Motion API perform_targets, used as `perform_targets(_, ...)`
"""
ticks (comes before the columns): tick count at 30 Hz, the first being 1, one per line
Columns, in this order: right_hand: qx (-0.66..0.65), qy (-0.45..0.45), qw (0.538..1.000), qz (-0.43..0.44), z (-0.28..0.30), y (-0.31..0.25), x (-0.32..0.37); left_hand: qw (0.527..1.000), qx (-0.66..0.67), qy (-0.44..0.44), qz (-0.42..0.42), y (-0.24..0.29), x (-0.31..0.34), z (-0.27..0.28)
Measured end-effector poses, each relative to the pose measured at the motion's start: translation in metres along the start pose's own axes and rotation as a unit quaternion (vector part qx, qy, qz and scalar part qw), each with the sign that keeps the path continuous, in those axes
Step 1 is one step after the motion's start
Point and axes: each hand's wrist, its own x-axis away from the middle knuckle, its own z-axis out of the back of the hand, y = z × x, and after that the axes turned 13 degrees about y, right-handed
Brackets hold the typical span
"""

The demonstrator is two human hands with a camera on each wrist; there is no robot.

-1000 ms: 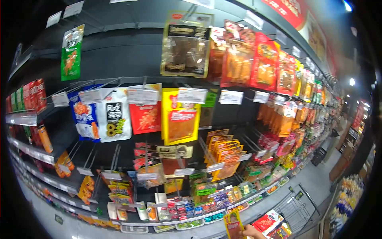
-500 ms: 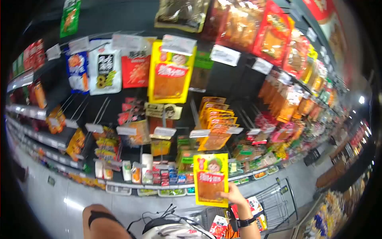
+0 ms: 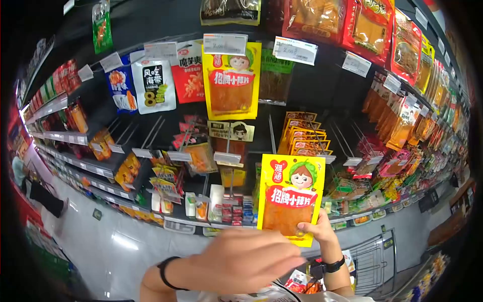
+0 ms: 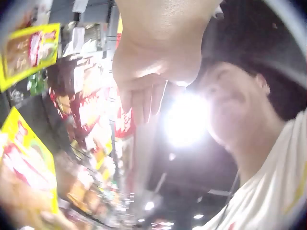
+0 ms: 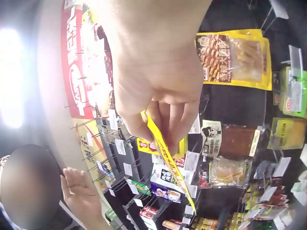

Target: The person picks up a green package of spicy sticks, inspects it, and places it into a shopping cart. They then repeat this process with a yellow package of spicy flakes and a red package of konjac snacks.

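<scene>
In the head view my right hand [image 3: 319, 229] pinches a yellow packet [image 3: 287, 214] by its lower right edge, its printed front facing me. My left hand [image 3: 246, 259] is held below and left of the packet, fingers extended, touching nothing that I can see. The left wrist view has my left hand [image 4: 156, 72] with fingers straight and the packet [image 4: 29, 158] at the left edge. From the right wrist, the packet [image 5: 168, 155] appears edge-on between thumb and fingers of my right hand [image 5: 156, 86]; my left hand [image 5: 82, 194] shows its open palm.
A similar yellow packet [image 3: 231, 85] hangs on the rack above, among other snack packets and price tags. Low shelves [image 3: 95, 166] run along the left. A wire cart [image 3: 370, 261] stands at lower right. Another person [image 3: 43, 196] is at the far left.
My left hand has come into the head view. The packet in my right hand appears larger, higher and further right. The view has shifted too, and more of the left aisle shows.
</scene>
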Motion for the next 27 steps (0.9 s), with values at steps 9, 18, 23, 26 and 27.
perform_targets(9,-0.012,-0.013,0.999,0.041,-0.045,-0.030,-0.032,0.908,0.416,0.004,0.045,0.037,-0.021,-0.022)
perform_targets(18,0.037,-0.021,0.997,0.062,-0.074,-0.056,-0.052,0.937,0.312,-0.135,-0.080,-0.008,-0.012,0.078)
perform_targets(23,0.043,-0.035,0.994,0.096,-0.101,-0.082,-0.073,0.947,0.108,0.295,0.064,-0.109,-0.032,0.113)
perform_targets(26,-0.002,-0.036,0.994,0.098,-0.123,-0.087,-0.088,0.941,0.085,0.265,0.192,-0.158,-0.055,0.122)
perform_targets(27,0.001,-0.045,0.996,0.080,-0.130,-0.091,-0.092,0.933,0.165,0.238,0.213,-0.172,-0.058,0.120)
